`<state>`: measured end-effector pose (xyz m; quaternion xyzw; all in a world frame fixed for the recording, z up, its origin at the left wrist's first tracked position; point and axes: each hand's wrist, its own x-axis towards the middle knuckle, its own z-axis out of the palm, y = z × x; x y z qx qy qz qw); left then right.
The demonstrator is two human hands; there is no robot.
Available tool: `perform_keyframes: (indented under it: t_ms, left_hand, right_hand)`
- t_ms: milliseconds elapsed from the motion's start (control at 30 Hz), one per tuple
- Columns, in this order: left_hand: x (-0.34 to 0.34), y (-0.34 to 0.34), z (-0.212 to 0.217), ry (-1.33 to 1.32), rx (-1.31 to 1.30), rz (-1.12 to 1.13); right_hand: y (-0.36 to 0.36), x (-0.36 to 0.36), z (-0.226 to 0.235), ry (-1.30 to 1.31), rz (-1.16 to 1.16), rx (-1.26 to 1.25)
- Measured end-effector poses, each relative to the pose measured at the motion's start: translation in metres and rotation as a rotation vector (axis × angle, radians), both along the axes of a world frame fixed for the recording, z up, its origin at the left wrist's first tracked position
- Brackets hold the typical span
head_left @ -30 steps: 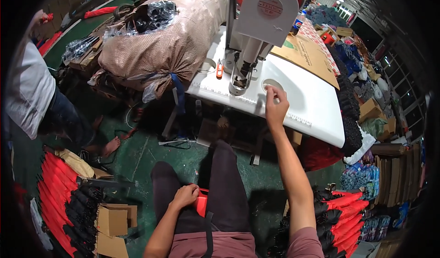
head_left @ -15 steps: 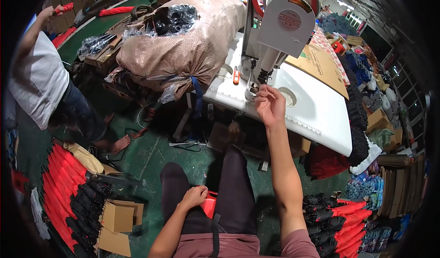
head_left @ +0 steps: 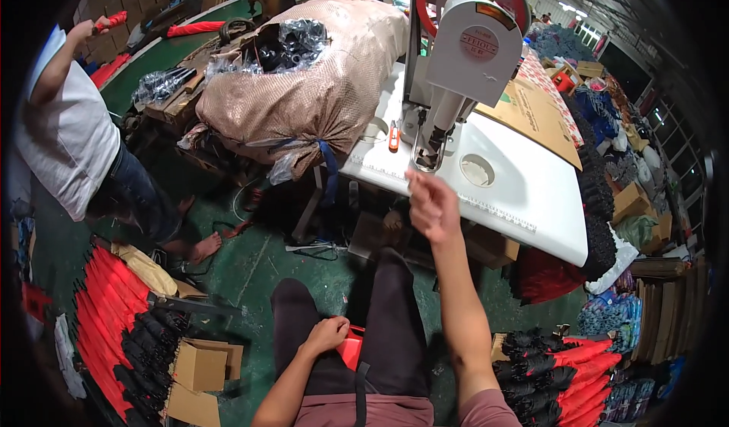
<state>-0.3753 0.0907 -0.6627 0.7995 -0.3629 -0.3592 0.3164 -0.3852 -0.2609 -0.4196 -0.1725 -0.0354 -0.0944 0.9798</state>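
My right hand (head_left: 435,208) is raised at the front edge of a white work table (head_left: 524,192), just below the head of a white machine (head_left: 472,44) with a red-rimmed wheel. Its fingers are curled together, and whatever they may pinch is too small to make out. Above the fingertips is the machine's metal working end (head_left: 431,148). On my lap, between the thighs, rests a red plastic container (head_left: 351,349). My left hand (head_left: 328,334) is closed over the container's left rim; its fingertips are partly hidden.
An orange cutter (head_left: 394,136) lies on the table, left of the machine. Beyond it bulges a large woven sack (head_left: 304,85). Red and black folded umbrellas stack at lower left (head_left: 114,321) and lower right (head_left: 566,378). Another person (head_left: 72,131) stands at left, holding something red.
My right hand has drawn back from the machine's working end, toward me and slightly left. My left hand stays at the red container. The view has shifted slightly.
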Motion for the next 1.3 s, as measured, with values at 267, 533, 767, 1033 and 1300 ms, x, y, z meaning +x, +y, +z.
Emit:
perform_keyframes:
  t_ms: [267, 533, 767, 1033, 1300]
  left_hand:
    - [-0.002, 0.001, -0.001, -0.028, 0.032, -0.014]
    - [-0.007, 0.003, 0.0, -0.011, 0.076, -0.034]
    - [0.0, -0.003, 0.002, -0.076, 0.117, -0.087]
    - [-0.002, 0.001, -0.003, -0.034, 0.03, -0.014]
    - [0.001, 0.001, -0.008, -0.001, -0.005, -0.017]
  right_hand:
    - [0.089, -0.044, -0.107, 0.675, 0.085, -0.763]
    - [0.153, -0.108, -0.189, 0.737, 0.032, -0.746]
    - [0.184, -0.086, -0.172, 0.803, -0.079, -0.781]
    - [0.133, -0.067, -0.128, 0.563, -0.417, -1.025]
    - [0.026, 0.007, 0.046, 0.447, -1.424, -1.902]
